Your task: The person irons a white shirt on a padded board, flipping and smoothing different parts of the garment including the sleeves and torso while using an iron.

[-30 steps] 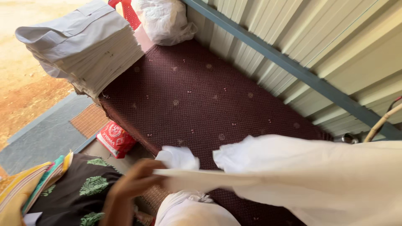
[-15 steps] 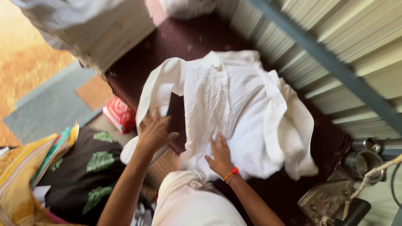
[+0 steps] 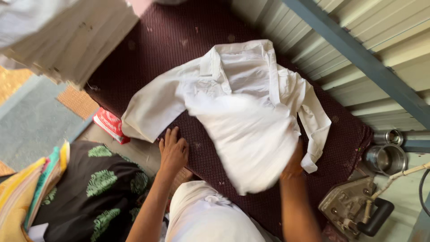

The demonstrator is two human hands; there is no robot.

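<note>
Your left hand (image 3: 174, 150) lies flat and open on the maroon padded table (image 3: 148, 54), just below the white shirt's (image 3: 242, 112) near-left sleeve, bracing you at the table's edge. Your right hand (image 3: 293, 163) is partly hidden under the shirt's lower panel; it seems to grip and lift that cloth, which blurs. The shirt lies collar-far across the middle of the table, spread for smoothing. Far left stands a stack of folded white garments (image 3: 67, 40). A red rectangular packet (image 3: 112, 125) sits off the table's left edge. At near right rests a heavy iron (image 3: 354, 210), beside metal cups (image 3: 387, 157).
</note>
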